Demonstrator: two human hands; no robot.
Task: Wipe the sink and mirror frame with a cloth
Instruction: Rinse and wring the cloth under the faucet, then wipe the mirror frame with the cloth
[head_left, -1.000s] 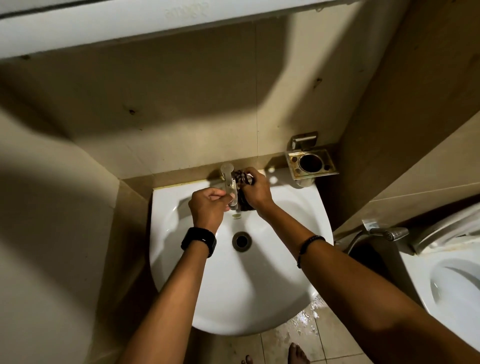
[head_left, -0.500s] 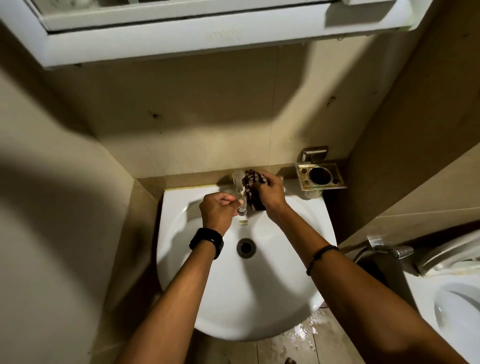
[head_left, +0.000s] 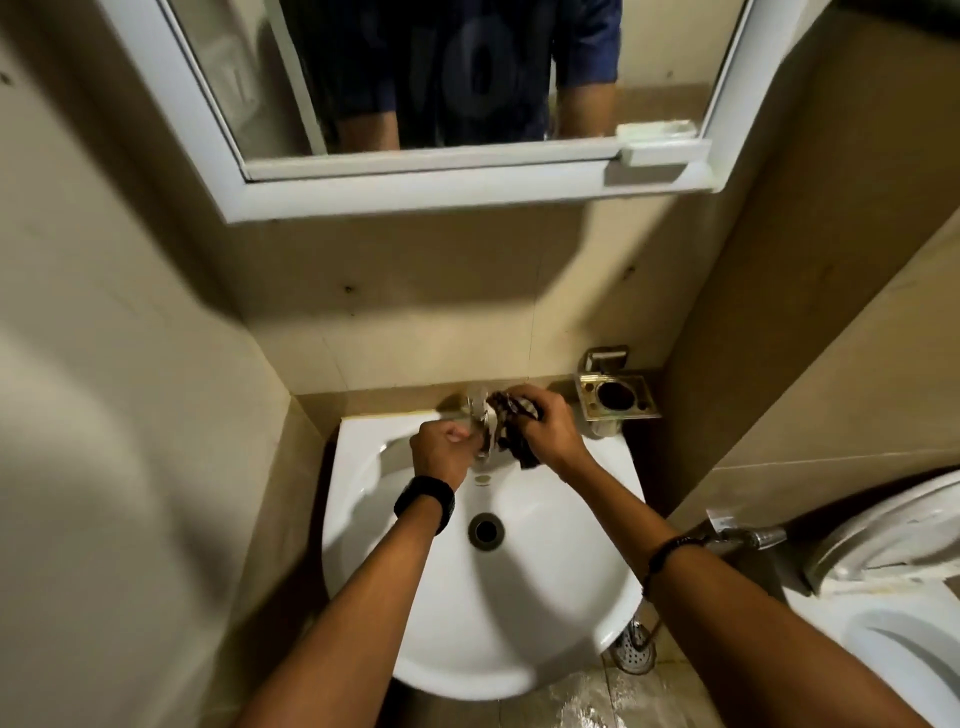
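A white round sink (head_left: 545, 597) hangs on the beige tiled wall, with a metal tap (head_left: 480, 415) at its back rim. My right hand (head_left: 550, 428) presses a dark patterned cloth (head_left: 514, 431) against the right side of the tap. On the tap's left side my left hand (head_left: 441, 452) is closed around the spout. Above hangs a mirror with a white frame (head_left: 415, 192); the glass reflects a person's dark blue shirt and arms.
A metal soap holder (head_left: 618, 397) is fixed to the wall right of the tap. A white toilet (head_left: 893, 597) and a spray hose (head_left: 748, 538) stand at the right. A white soap dish (head_left: 660, 150) rests on the mirror frame's right end. The floor below is wet.
The view has tilted upward, bringing the mirror and its frame into sight. Both hands stay at the tap, the cloth still rubbing its right side.
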